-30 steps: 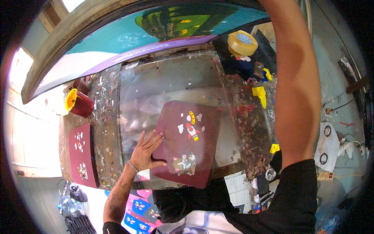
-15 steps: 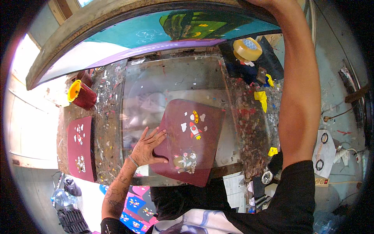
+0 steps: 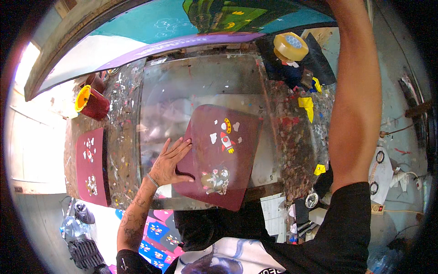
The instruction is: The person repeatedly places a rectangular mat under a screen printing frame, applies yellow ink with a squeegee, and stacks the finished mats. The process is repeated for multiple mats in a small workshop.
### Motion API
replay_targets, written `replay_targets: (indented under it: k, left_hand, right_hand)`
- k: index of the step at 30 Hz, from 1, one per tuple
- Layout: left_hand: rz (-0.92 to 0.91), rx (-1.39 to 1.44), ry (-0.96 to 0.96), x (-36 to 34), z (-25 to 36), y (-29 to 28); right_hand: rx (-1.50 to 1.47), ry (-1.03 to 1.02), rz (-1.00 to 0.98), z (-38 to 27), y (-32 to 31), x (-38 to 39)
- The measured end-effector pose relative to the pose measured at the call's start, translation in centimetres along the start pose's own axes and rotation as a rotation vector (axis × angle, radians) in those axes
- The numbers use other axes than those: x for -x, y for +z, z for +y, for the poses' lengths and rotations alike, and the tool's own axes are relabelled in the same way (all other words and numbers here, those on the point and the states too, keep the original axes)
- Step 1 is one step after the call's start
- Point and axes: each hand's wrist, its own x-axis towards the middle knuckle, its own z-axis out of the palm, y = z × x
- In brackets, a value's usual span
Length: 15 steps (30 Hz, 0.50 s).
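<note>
A dark red printed sheet (image 3: 219,155) with a small rocket and cartoon figures lies on a glass plate (image 3: 200,91) in the middle of a paint-spattered table (image 3: 121,118). My left hand (image 3: 171,160) rests flat on the sheet's left edge, fingers spread, thumb over the sheet. My right arm (image 3: 353,91) reaches up past the top right of the view; the hand itself is out of sight.
A second dark red printed sheet (image 3: 90,165) lies at the table's left edge. A red cup with a yellow rim (image 3: 91,101) stands at the back left. A roll of yellow tape (image 3: 290,45) sits at the back right, near yellow scraps (image 3: 306,104). A large painted panel (image 3: 182,23) spans the back.
My left hand and the dark red sheet stay in place on the glass. My right arm remains raised; only the view has shifted slightly.
</note>
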Motion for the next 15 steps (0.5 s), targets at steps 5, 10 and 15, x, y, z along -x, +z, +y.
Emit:
replay_targets:
  k: [5,10,15]
  left_hand:
    - [0.061,-0.177,0.005,0.0,3.0,0.0]
    - [0.205,0.122,0.131,-11.1,18.8,3.7]
    - [0.102,-0.227,0.076,-13.4,22.8,-11.1]
  right_hand:
    - [-0.069,-0.234,-0.009,2.7,0.3,-0.3]
    - [-0.091,-0.357,-0.064,5.0,0.8,-1.3]
    - [-0.016,0.069,-0.356,-0.1,0.2,4.6]
